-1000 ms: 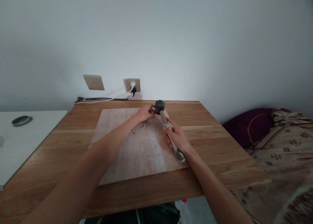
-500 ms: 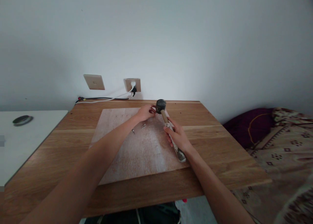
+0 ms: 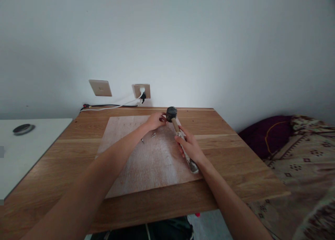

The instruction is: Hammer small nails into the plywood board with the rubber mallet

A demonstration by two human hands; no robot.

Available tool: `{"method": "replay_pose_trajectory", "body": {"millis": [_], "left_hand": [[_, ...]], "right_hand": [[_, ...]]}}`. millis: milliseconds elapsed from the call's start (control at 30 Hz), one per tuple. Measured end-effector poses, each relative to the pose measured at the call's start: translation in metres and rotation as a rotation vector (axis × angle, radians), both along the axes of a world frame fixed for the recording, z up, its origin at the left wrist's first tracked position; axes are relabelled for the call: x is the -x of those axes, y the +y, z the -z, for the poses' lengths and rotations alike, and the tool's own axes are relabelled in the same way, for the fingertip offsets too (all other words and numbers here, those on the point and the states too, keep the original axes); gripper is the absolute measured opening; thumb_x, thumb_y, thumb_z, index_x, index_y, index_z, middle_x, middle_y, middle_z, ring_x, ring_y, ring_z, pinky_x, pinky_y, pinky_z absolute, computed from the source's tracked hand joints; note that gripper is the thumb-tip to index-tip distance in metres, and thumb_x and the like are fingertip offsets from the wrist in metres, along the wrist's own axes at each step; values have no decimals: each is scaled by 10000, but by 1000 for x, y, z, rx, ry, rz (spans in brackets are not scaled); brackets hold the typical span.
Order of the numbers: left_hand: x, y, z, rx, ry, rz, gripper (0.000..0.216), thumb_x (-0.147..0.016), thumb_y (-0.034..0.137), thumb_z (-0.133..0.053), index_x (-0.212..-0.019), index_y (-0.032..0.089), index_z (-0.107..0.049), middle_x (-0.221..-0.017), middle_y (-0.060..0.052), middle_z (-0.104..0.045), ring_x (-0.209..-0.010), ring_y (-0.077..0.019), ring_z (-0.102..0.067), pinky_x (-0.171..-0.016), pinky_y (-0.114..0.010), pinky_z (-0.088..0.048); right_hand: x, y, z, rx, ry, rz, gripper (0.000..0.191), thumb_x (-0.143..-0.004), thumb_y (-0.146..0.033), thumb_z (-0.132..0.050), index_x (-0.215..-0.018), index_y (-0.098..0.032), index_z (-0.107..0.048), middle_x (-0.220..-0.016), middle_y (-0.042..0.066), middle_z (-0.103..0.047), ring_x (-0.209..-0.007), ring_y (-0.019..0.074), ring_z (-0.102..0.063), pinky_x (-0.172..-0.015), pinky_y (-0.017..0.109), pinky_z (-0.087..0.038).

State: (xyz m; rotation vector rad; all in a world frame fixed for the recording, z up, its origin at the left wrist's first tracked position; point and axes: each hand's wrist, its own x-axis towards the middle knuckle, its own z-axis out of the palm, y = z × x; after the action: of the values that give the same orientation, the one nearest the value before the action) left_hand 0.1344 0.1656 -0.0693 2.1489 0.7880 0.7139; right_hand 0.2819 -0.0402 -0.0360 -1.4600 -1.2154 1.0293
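My right hand point(image 3: 190, 145) is wrapped around the worn handle of a mallet point(image 3: 172, 114) with a dark, rounded head. The mallet's head is raised over the far right part of a thin pale wooden board point(image 3: 146, 170). Close beside that head, my left hand point(image 3: 156, 121) is closed in a pinch near the board's far edge. Whatever its fingertips hold is too small or hidden to make out. Small metal nails point(image 3: 153, 135) lie on the board near my left wrist, and another nail point(image 3: 142, 141) lies by the forearm.
The board rests on a wooden table point(image 3: 235, 163) set against the wall. Cables point(image 3: 112, 108) run along its back edge to a wall socket point(image 3: 142, 91). A white surface point(image 3: 39, 156) with a dark round object point(image 3: 23, 129) is at left; patterned fabric point(image 3: 295, 170) lies at right.
Almost nothing differs. The mallet's head and both hands hold nearly the same place, with only a very slight shift of the view.
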Motion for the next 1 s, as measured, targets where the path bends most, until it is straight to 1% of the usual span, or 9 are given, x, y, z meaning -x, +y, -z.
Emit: {"method": "replay_pose_trajectory", "body": {"millis": [200, 433, 667, 767, 1000], "left_hand": [[0, -2, -4, -2, 44, -4, 463, -724, 109, -691, -1184, 139, -731, -958, -64, -821, -857, -204, -762, -782, -282, -556], [0, -3, -2, 21, -30, -10, 539, -720, 116, -732, -1258, 130, -708, -1019, -93, -814, -868, -204, -756, -778, -284, -559], [0, -2, -1, -8, -24, -18, 469, -728, 116, -735, -1196, 131, -732, -919, -57, -797, -774, -172, -722, -736, -268, -548], [0, -3, -2, -2, -18, -14, 494, -729, 108, -732, -1223, 123, -719, -924, -60, -798, -774, -169, -725, -730, -264, -548], [0, -3, -3, 2, 14, -15, 494, -719, 77, -698, -1208, 140, -722, -951, -50, -805, -809, -169, -738, -737, -252, -549]], "right_hand": [[-1, 0, 2, 10, -1, -8, 790, -857, -413, -631, -1585, -166, -446, -537, -92, -527, -349, 108, -437, -321, 197, -383], [-1, 1, 2, -29, 11, -2, 733, -872, -388, -635, -1556, -174, -480, -545, -91, -522, -363, 116, -445, -308, 203, -388], [0, 0, 0, -15, 18, 1, 761, -863, -385, -638, -1564, -147, -464, -551, -89, -522, -363, 117, -438, -303, 208, -388], [-1, 0, 1, -12, 28, 5, 775, -862, -389, -640, -1570, -136, -451, -554, -88, -525, -369, 121, -449, -299, 207, -384], [-2, 0, 5, -7, 12, 3, 751, -874, -383, -636, -1569, -153, -463, -551, -90, -527, -360, 117, -448, -301, 206, -395]]}}
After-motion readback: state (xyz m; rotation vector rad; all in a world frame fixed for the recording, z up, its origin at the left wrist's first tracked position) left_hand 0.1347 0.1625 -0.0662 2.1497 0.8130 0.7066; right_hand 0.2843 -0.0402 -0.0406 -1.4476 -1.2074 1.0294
